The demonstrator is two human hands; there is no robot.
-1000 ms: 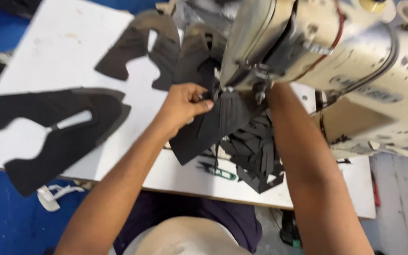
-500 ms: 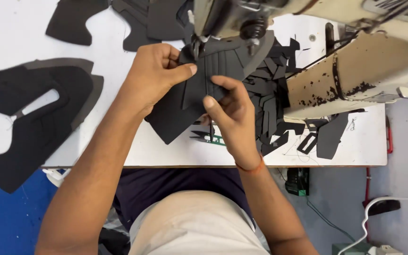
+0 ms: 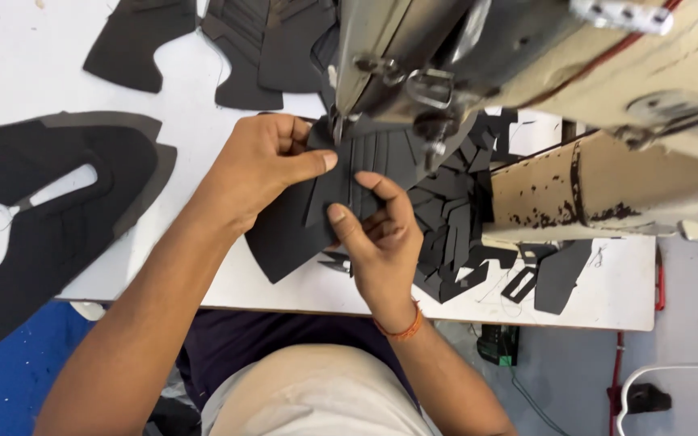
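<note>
The left hand (image 3: pixel 264 165) and the right hand (image 3: pixel 377 234) are close together, both clamped on one dark grey, curved cut panel of shoe-upper material (image 3: pixel 317 206) that lies on the white work surface (image 3: pixel 195 121) under the head of a worn cream-coloured industrial sewing machine (image 3: pixel 607 97). The left hand pinches the panel's top edge from 10 o'clock, thumb stretched across it towards the needle area. The right hand grips it from 5 o'clock, thumb and forefinger pressing an overlapping strip. At 3 o'clock of the hands, a heap of small black cut pieces (image 3: pixel 454 226) lies beside the machine's base. At 9 o'clock, well apart, lies a large black shoe-upper piece with a slot opening (image 3: pixel 50 218). At 12 o'clock, more dark cut panels (image 3: pixel 260 48) lie on the surface.
</note>
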